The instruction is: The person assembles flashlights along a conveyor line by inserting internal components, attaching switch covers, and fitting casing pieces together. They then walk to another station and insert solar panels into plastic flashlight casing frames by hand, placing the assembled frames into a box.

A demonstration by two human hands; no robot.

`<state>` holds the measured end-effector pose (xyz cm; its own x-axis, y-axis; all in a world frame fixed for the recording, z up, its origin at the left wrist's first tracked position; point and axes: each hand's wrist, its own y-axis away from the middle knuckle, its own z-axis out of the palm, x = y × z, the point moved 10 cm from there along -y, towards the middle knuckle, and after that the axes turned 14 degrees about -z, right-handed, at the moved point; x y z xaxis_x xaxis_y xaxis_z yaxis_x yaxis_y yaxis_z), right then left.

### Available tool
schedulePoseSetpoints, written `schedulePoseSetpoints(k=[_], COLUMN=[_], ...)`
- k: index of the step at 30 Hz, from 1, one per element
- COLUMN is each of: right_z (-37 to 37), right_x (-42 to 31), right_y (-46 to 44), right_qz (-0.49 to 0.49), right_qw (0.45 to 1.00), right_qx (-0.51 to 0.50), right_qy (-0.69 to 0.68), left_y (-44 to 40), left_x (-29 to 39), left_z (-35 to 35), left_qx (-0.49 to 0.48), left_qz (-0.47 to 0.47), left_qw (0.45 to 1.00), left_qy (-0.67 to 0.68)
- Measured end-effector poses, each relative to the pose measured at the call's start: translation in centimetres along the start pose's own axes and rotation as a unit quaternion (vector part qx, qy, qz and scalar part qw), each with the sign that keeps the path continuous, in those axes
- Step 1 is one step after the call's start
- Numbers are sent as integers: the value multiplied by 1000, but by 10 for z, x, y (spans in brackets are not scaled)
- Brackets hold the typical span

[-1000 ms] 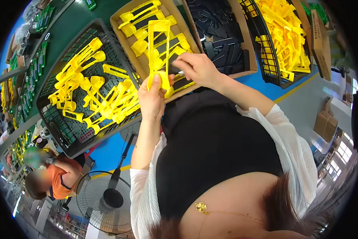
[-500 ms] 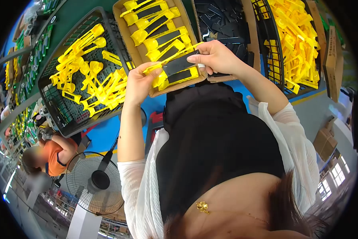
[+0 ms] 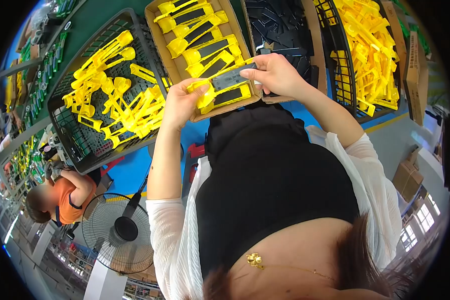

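Between my hands is a yellow plastic frame [image 3: 205, 99] with a dark flat panel [image 3: 230, 79] lying along it. My left hand [image 3: 184, 100] is closed on the frame's wider left end. My right hand [image 3: 274, 75] pinches the right end, thumb pressed on the panel. Right below them stands a cardboard box [image 3: 179, 70] where several yellow frames with black panels [image 3: 216, 48] lie in a row. Another carton to the right holds a heap of loose black panels [image 3: 280, 30]. My fingers hide both ends of the held piece.
A black crate [image 3: 92, 162] with loose yellow frames [image 3: 116, 90] stands on the left. Another black crate [image 3: 346, 60] at the right is heaped with yellow frames [image 3: 367, 45]. A floor fan [image 3: 125, 228] and a person in orange [image 3: 71, 200] are at lower left.
The held frame and panel have tilted, and the panel now catches more light. Both hands have shifted slightly right, keeping their grip.
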<state>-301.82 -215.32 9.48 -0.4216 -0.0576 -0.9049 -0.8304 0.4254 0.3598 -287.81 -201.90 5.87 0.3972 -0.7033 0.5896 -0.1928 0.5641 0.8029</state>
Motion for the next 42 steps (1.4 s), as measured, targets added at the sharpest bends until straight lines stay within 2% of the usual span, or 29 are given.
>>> schedulePoseSetpoints(k=[7, 11, 12, 13, 15, 16, 17, 18, 19, 20, 22, 23, 24, 26, 27, 28, 30, 32, 33, 36, 39, 42], right_z=[-4, -7, -10, -17, -27, -36, -39, -39, -33, -23, -23, -22, -19, -13, -17, -17, -10, -8, -8, -3, -3, 1], right_x=[8, 6, -11, -15, -39, -45, -37, -22, 0, 19, 14, -6, 23, 32, 23, 20, 8, 12, 13, 13, 15, 18], right_y=[-1, -12, -17, -11, 0, 3, -3, -5, -8, -9, -12, -10, -7, -7, -7, -6, -8, -11, -13, -14, -14, -20], right_qz=[43, -6, -101, -115, -131, -132, -112, -81, -35, 11, -68, -152, -12, 20, -18, -21, -77, -71, -66, -38, -33, -45], right_qw=[997, 985, 942, 928, 899, 886, 903, 923, 960, 983, 958, 934, 990, 999, 997, 994, 981, 969, 963, 966, 970, 970], right_qx=[-1, 10, 21, 65, 149, 186, 167, 140, 78, 13, 21, 50, 6, -16, 13, 11, 17, 30, 30, 8, 3, -18], right_qy=[64, 172, 319, 347, 390, 404, 380, 349, 266, 182, 279, 319, 137, 46, 77, 107, 177, 236, 258, 254, 241, 237], left_y=[-6, -17, -18, -13, -7, -4, -5, -10, -13, -11, -9, -9, -9, -6, 2, 16, 14, 4, 6, -2, -4, 2], left_x=[7, 5, 10, 13, 28, 33, 31, 25, 17, 21, 25, 24, 27, 24, 32, 45, 45, 41, 42, 33, 35, 38], left_z=[8, 5, 4, 4, 4, 4, 1, 3, 6, 7, 13, 14, 14, 15, 17, 21, 29, 29, 29, 39, 47, 68], left_qx=[-34, -14, 0, 12, 36, 29, 48, 21, -16, -20, -27, -32, -26, -20, -2, 42, 91, 160, 192, 186, 142, 127], left_qz=[30, 70, 78, 70, 176, 185, 152, 151, 113, 129, 168, 159, 163, 160, 177, 234, 229, 117, 128, 102, 107, 109], left_qw=[999, 997, 996, 995, 970, 966, 972, 980, 988, 983, 976, 977, 976, 977, 970, 927, 881, 867, 855, 800, 800, 767], left_qy=[-7, -29, -44, -74, -165, -181, -175, -126, -103, -125, -137, -138, -139, -138, -164, -291, -404, -457, -464, -561, -573, -620])
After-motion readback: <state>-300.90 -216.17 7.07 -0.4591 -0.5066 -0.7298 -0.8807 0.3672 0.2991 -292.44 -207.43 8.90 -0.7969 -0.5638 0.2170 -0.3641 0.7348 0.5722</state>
